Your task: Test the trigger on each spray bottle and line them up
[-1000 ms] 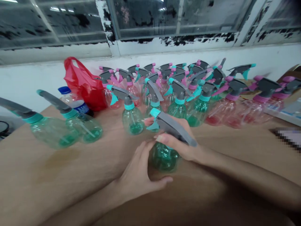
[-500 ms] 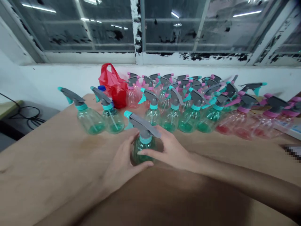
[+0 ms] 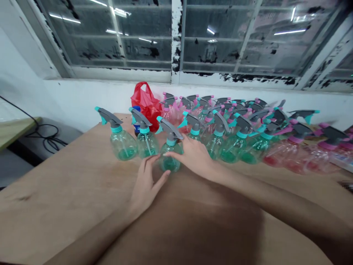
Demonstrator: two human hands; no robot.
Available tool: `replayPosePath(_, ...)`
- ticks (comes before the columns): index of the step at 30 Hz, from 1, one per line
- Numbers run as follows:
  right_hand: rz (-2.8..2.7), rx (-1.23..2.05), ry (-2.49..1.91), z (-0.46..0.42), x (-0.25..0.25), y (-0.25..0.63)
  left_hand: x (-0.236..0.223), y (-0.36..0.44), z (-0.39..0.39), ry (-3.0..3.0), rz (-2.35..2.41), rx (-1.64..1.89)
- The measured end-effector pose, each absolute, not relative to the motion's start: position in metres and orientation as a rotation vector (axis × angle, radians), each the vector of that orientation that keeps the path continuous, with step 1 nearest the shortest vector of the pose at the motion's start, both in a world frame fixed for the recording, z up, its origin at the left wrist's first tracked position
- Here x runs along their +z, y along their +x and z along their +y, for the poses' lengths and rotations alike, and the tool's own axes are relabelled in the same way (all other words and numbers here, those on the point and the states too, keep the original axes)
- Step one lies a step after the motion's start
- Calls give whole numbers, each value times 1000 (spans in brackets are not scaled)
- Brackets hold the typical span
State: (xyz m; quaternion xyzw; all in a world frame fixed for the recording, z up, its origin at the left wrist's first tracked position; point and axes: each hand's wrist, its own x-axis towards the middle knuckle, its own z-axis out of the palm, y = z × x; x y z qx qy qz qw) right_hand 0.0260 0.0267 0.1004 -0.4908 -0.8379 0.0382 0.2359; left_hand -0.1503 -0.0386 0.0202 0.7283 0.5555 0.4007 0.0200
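A clear green spray bottle with a turquoise collar and grey trigger head stands upright on the wooden table, holding some green liquid. My right hand curls around its right side, thumb across the front. On the left of the bottle, my left hand has its thumb and fingers spread, the fingertips close to the glassy side; whether they touch it I cannot tell. Just left stand two similar bottles, a nearer green one and a farther green one. To the right, another green bottle is partly behind my right hand.
Several green and pink spray bottles crowd the back right of the table. A red plastic bag and a blue-capped bottle sit behind. Black cables hang at the left, beyond the table edge.
The held spray bottle has moved away from me into line with the other green bottles. My left hand has opened and drawn slightly off it; the camera view has shifted left.
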Motion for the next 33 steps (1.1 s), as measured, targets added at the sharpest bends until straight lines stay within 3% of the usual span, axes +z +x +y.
replayPosePath(33, -2268, -12, -1563, 53, 106, -4, 22, -146, -46, 2080, 1628, 1230)
